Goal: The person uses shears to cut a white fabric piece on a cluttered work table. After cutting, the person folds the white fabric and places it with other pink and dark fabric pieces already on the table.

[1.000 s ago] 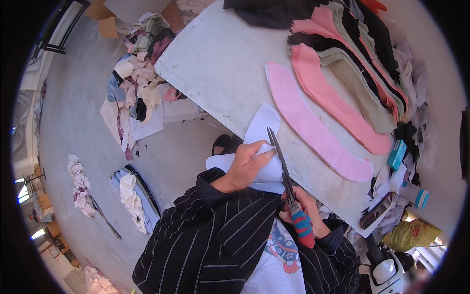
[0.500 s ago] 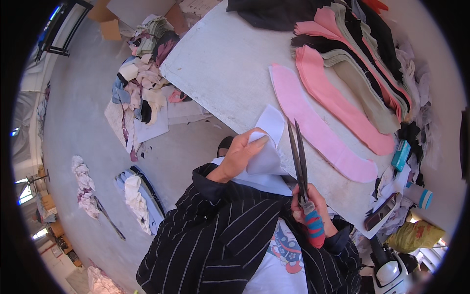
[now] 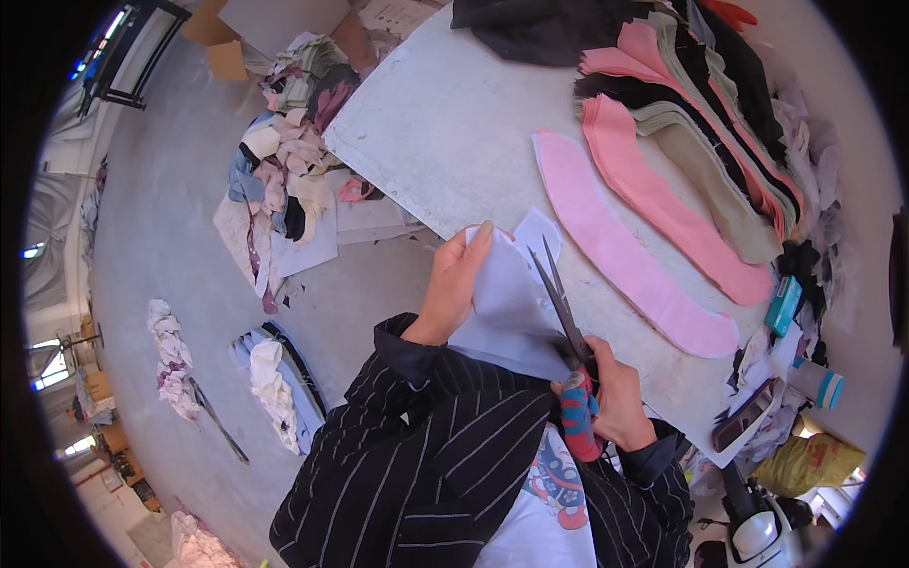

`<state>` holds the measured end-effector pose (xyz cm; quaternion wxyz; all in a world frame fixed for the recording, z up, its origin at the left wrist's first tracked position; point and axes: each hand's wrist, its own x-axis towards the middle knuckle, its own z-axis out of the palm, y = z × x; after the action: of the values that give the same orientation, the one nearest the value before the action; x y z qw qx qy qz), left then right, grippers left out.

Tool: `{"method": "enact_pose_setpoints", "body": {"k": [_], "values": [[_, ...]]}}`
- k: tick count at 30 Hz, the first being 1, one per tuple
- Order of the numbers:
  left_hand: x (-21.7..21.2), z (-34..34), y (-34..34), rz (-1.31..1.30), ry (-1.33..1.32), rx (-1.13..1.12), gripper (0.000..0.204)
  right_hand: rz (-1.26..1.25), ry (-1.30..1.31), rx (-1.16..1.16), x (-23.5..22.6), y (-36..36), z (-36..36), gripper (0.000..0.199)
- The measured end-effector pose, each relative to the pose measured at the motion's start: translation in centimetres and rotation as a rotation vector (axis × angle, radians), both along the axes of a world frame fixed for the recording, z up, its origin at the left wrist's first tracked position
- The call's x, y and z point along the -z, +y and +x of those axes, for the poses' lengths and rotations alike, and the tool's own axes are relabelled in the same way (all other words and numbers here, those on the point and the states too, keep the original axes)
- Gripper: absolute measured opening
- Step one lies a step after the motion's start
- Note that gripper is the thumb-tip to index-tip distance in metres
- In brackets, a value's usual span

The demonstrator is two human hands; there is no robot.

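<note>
Scissors [image 3: 566, 317] in right grip [image 3: 617, 393], clenched around handle [image 3: 579, 417] wrapped red and blue; held before striped jacket [image 3: 417, 435], near edge of tabletop [image 3: 417, 142]. Long axis steep in view, leaning left: handle low, tips up and away from body, blades [image 3: 559, 295] slightly parted. Left grip [image 3: 450, 289] pinching white fabric [image 3: 502, 293] between thumb and fingers; fabric draped down toward jacket, left of blades. Pink curved strip [image 3: 611, 257] flat on tabletop, long axis upper left to lower right; coral stack [image 3: 649, 204] just beside.
</note>
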<state>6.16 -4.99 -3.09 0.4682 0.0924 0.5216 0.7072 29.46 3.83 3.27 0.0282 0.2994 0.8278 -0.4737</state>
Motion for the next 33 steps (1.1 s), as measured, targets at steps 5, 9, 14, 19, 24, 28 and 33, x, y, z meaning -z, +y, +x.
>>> {"method": "enact_pose_setpoints", "body": {"k": [5, 9, 14, 19, 24, 28, 33], "values": [[0.5, -0.3, 0.1, -0.013, -0.057, -0.03, 0.032, 0.098, 0.002, -0.011, 0.6, -0.1, -0.1, 0.061], [2.1, -2.6, 0.2, -0.106, 0.272, -0.011, 0.023, 0.035, -0.079, 0.103, 0.2, 0.2, 0.6, 0.062], [0.9, -3.8, 0.6, -0.346, 0.949, -0.095, 0.026, 0.114, -0.123, 0.144, 0.2, 0.4, 1.3, 0.063], [-1.1, -3.6, 1.0, -0.375, 1.566, 0.0, 0.039, 0.149, -0.126, 0.129, 0.2, 0.3, 1.8, 0.062], [-0.7, -2.5, 1.8, -0.429, 1.561, 0.354, 0.046, 0.139, -0.076, 0.136, 0.5, 0.1, 2.1, 0.061], [-0.6, -2.7, 2.2, -0.335, 1.545, 0.525, 0.041, 0.157, -0.063, 0.148, 0.8, 0.0, 2.5, 0.06], [-1.6, -2.4, 2.1, -0.268, 0.559, 0.489, 0.021, 0.035, 0.037, 0.118, 0.5, 0.0, 2.3, 0.061]]}}
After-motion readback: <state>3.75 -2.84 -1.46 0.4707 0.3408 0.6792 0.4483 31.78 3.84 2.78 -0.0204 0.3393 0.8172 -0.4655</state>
